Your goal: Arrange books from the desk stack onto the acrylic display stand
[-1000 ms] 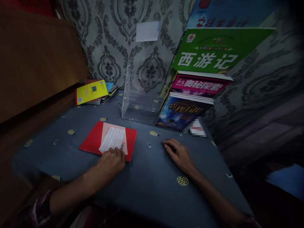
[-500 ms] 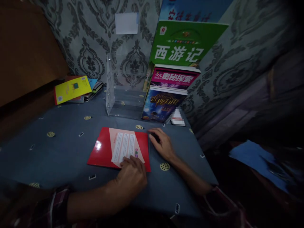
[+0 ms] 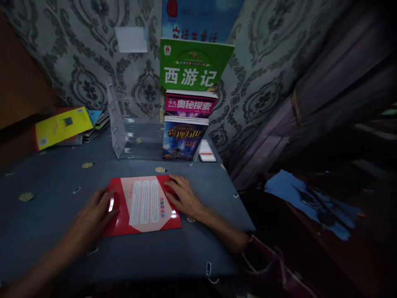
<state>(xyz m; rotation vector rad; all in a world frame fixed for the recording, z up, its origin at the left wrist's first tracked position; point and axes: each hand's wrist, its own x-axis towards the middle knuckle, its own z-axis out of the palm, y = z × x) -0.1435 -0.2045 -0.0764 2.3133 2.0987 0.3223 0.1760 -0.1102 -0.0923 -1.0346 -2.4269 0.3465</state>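
Spreading widely, the blue cloth (image 3: 155,260) bears small printed shapes (image 3: 160,169). The far rack (image 3: 116,130) holds books (image 3: 184,138) in steps, probably so all are seen; it is clear plastic. Near, the glossy, rectangular red book (image 3: 145,203) lies flat; left hand (image 3: 96,211) and right hand (image 3: 186,198) touch its sides, perhaps for steadying, both loosely spread, gripping nothing.

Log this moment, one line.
left hand: over left edge of red booklet | right hand: over its right edge | booklet: on blue-grey tablecloth | behind: clear rack, books
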